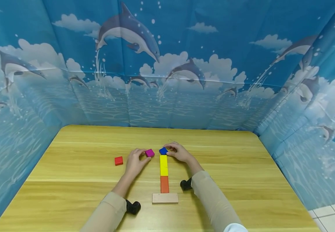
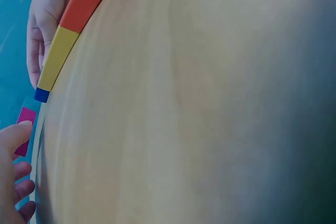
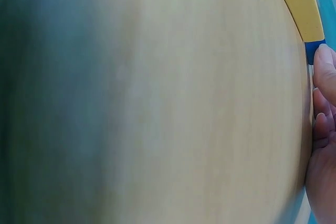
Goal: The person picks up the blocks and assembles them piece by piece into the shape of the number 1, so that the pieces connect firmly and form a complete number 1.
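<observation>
Between thumb and finger, my left hand pinches a magenta block, a little left of the row of blocks. My right hand has its thumb and fingertips on a blue block, which sits turned at the far end of a long yellow block. Toward me, an orange-red block continues the row. A pale wooden block lies crosswise at its near end. In the left wrist view the magenta block shows partly behind the thumb.
A loose red block lies on the wooden table, left of my left hand. Black devices are worn at both wrists. A dolphin-print curtain hangs behind the table's far edge and along the sides.
</observation>
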The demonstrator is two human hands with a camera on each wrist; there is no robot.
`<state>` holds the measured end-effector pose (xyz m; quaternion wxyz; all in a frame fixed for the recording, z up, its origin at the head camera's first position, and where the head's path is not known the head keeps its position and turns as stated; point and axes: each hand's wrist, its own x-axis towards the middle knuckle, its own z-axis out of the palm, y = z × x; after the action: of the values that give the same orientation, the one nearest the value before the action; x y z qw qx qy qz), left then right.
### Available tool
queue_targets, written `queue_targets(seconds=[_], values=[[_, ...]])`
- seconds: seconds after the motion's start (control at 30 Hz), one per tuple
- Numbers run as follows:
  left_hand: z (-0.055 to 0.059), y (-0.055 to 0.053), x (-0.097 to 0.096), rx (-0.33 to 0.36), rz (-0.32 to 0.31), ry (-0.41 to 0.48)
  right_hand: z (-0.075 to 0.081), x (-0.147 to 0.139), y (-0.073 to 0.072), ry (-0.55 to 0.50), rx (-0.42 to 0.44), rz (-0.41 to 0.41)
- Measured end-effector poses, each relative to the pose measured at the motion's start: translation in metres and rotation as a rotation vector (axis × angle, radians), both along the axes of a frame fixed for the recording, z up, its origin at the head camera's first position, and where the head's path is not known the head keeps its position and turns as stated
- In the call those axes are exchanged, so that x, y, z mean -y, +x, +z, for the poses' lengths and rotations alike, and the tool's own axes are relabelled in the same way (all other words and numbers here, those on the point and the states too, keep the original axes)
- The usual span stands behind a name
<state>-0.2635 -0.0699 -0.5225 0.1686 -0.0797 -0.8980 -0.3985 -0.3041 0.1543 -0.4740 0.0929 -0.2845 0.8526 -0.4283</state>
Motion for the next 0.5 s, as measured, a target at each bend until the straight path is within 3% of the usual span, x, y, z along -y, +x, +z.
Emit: queue_targets(seconds=[0.5], values=[[0.005, -0.013, -0.015, 0.07, -0.081, -0.049, 0.002, 0.0, 0.001, 0.012, 0.01, -0.006]])
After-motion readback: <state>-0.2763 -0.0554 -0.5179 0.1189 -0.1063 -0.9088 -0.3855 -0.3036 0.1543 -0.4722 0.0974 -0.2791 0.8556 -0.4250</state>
